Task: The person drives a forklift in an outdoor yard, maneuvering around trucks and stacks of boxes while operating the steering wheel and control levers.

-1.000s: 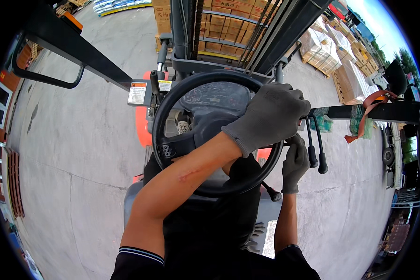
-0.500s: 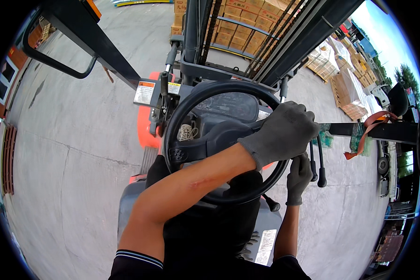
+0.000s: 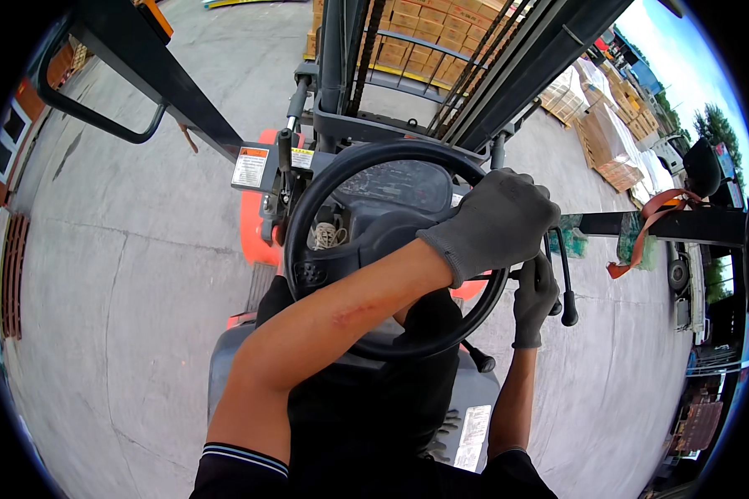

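My left hand [image 3: 503,223], in a grey glove, crosses over to the right side of the black steering wheel [image 3: 341,173] of a forklift. Its fingers are curled closed at the wheel's rim, and the forearm lies across the wheel. Just below it, my right hand [image 3: 535,301], also gloved in grey, is closed around a control lever whose knob the fingers hide. Next to that hand stands another lever with a black knob [image 3: 569,308]. A shorter black-knobbed lever [image 3: 480,358] sticks out under the wheel's lower right.
Beyond the mast [image 3: 329,62] stands a stack of brown cartons [image 3: 420,37] on a yellow-edged base. Wrapped pallet loads [image 3: 612,145] stand at the far right. An orange strap [image 3: 645,233] hangs on the right post. A bent grab handle [image 3: 100,121] juts from the left post.
Both hands keep their places at the wheel and lever. The carton stack appears slightly higher behind the mast, with more floor showing beneath it. The view has shifted slightly.
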Motion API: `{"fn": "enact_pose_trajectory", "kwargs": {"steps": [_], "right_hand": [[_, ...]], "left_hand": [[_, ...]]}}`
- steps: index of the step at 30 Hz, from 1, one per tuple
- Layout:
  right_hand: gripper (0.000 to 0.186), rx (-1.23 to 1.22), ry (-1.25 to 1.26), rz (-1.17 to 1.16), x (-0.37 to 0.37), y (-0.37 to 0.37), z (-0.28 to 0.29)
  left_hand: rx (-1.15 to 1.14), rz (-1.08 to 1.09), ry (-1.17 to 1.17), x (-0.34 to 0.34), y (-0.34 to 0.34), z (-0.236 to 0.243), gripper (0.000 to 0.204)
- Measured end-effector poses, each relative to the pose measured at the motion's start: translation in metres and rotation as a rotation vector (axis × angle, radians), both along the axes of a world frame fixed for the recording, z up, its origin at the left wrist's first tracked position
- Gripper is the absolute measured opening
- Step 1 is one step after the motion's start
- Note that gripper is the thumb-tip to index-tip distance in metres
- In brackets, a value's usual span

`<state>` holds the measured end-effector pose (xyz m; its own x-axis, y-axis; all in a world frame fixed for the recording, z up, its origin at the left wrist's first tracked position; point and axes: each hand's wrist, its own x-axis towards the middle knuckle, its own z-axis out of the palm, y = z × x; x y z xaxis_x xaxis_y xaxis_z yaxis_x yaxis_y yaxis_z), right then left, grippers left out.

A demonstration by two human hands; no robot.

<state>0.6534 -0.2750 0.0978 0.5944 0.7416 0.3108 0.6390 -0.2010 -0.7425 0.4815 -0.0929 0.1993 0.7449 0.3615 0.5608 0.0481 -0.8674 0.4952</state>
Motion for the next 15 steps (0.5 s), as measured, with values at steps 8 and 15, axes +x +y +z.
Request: {"fn": "enact_pose_trajectory", "kwargs": {"steps": [8,15], "right_hand": [[0.03,0.012,-0.123,0.041,-0.008,-0.011,-0.012],[0.032,0.009,-0.244,0.027,-0.021,-0.01,-0.006]], "left_hand": [[-0.103,0.173,-0.103,-0.046,0.05,0.007,0.019],[-0.028,0.411,-0.203,-0.15,0.055,-0.01,0.032]]}}
